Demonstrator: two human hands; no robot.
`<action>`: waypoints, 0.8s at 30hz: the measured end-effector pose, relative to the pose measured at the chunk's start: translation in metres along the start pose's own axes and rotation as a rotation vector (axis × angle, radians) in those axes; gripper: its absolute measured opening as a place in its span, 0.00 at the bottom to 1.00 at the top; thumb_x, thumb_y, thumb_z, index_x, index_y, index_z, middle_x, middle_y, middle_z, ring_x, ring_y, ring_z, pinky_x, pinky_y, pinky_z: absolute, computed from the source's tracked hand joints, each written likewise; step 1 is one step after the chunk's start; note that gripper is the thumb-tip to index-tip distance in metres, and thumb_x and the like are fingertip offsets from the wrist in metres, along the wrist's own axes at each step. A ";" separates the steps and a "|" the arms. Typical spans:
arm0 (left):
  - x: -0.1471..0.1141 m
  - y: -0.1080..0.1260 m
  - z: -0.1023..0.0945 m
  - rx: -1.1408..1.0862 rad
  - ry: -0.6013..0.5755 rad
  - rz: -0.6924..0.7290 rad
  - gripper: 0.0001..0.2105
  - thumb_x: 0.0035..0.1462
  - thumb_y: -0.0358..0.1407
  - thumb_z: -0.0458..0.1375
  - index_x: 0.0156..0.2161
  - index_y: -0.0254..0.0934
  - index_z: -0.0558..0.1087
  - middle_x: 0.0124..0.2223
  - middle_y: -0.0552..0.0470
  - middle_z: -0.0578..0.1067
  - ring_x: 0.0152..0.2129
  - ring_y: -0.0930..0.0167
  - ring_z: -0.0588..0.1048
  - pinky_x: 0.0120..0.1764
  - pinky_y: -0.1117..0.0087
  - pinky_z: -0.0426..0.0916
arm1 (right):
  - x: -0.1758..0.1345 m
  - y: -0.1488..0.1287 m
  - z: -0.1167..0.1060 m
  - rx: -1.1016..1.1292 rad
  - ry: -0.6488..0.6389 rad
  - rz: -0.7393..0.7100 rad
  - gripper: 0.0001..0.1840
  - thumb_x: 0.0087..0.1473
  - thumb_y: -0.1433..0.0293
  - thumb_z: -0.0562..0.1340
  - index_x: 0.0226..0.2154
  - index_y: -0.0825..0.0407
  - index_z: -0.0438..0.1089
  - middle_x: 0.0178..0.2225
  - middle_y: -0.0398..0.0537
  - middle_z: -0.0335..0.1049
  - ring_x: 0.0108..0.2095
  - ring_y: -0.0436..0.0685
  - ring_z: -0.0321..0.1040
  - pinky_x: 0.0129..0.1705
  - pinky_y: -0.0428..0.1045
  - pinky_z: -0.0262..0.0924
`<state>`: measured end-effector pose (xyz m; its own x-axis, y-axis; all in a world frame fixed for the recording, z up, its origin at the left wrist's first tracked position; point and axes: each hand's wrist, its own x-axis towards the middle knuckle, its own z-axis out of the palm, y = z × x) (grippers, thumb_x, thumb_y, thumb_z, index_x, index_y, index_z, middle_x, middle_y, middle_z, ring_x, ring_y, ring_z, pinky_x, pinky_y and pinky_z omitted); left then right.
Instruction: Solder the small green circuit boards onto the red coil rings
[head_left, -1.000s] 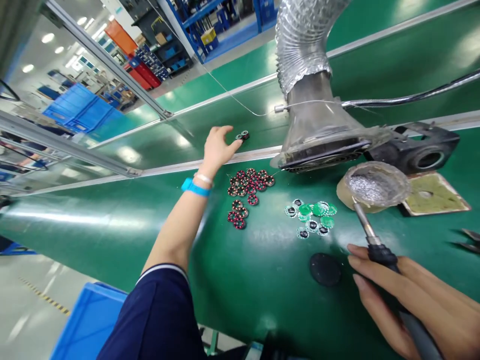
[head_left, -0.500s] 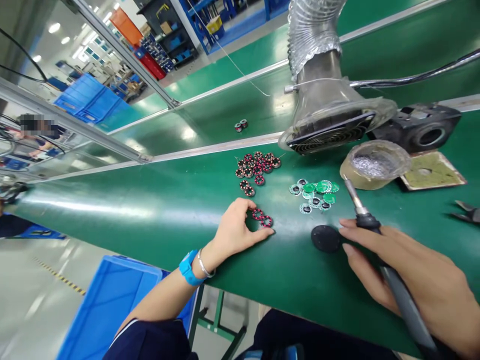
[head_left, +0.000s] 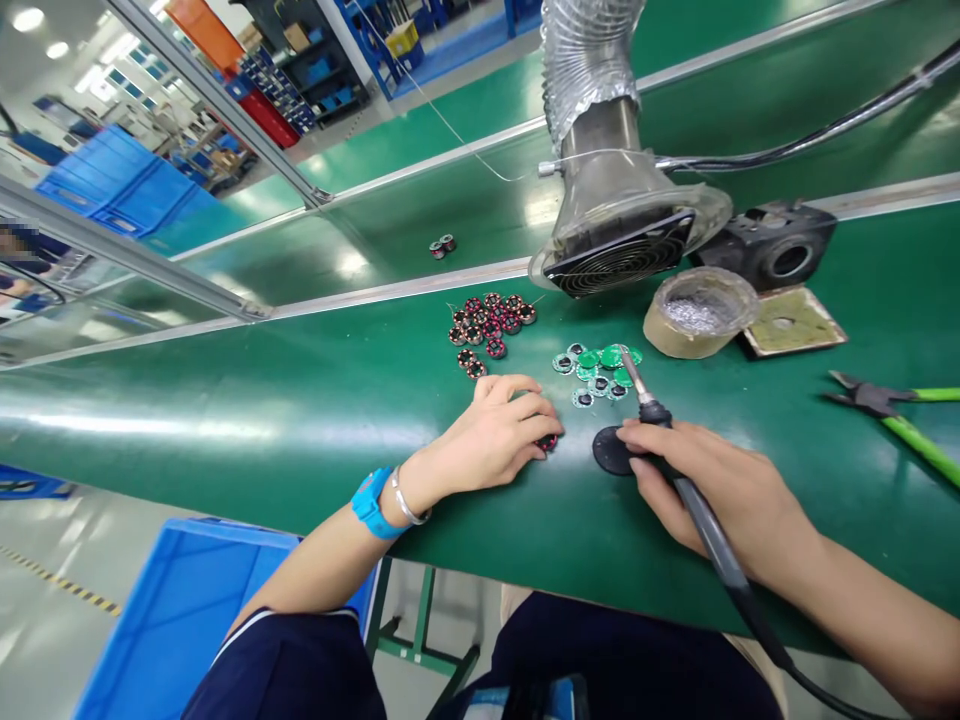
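My left hand [head_left: 499, 432], with a blue watch and a silver bangle at its wrist, is curled low over the green bench, its fingertips closed on a small red-and-black wound motor stator [head_left: 549, 441]. Most of that stator is hidden by the fingers. In my right hand [head_left: 712, 480] is a soldering iron [head_left: 660, 415], its metal tip pointing away from me over the small round green circuit boards [head_left: 600, 375]. The thumb and index finger of this hand are at the edge of a flat black disc [head_left: 611, 452]. A cluster of similar stators [head_left: 491, 325] lies beyond my left hand.
A fume extractor hood [head_left: 622, 240] hangs over the back edge. To its right are a round tub of metal shavings [head_left: 697, 310], a dark iron holder [head_left: 784, 245] and a yellowish sponge tray [head_left: 799, 325]. Green-handled cutters [head_left: 877, 400] lie at the right. A blue crate [head_left: 180, 620] stands lower left.
My left hand has gone from a spread thumb and fingers around two stators to curled over them, a little to the right. The view has shifted, and the iron tip now lies over the green boards.
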<state>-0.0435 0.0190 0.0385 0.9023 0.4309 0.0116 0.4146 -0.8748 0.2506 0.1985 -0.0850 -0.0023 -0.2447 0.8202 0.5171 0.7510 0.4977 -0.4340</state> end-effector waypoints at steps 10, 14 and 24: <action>0.042 0.046 0.038 -0.152 0.232 -0.033 0.11 0.63 0.38 0.55 0.42 0.33 0.74 0.37 0.46 0.76 0.35 0.66 0.72 0.42 0.63 0.68 | 0.001 -0.001 -0.003 0.143 0.014 0.182 0.24 0.50 0.81 0.54 0.50 0.49 0.63 0.41 0.46 0.74 0.38 0.52 0.75 0.42 0.47 0.71; 0.036 0.040 0.042 -0.223 0.258 -0.022 0.14 0.61 0.41 0.59 0.46 0.33 0.71 0.39 0.47 0.76 0.36 0.66 0.73 0.42 0.63 0.70 | 0.000 -0.002 -0.004 0.151 -0.020 0.187 0.24 0.51 0.81 0.53 0.50 0.48 0.62 0.40 0.46 0.73 0.37 0.52 0.73 0.40 0.47 0.70; 0.032 0.009 0.020 -0.238 0.216 0.188 0.09 0.65 0.26 0.50 0.40 0.38 0.73 0.38 0.52 0.78 0.34 0.73 0.74 0.40 0.72 0.70 | 0.001 -0.003 -0.001 0.163 -0.051 0.198 0.21 0.54 0.78 0.55 0.50 0.49 0.61 0.44 0.50 0.72 0.38 0.54 0.73 0.38 0.48 0.69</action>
<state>-0.0080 0.0202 0.0214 0.9037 0.3268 0.2765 0.1822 -0.8781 0.4425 0.1971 -0.0862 0.0001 -0.1367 0.9173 0.3741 0.6796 0.3616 -0.6383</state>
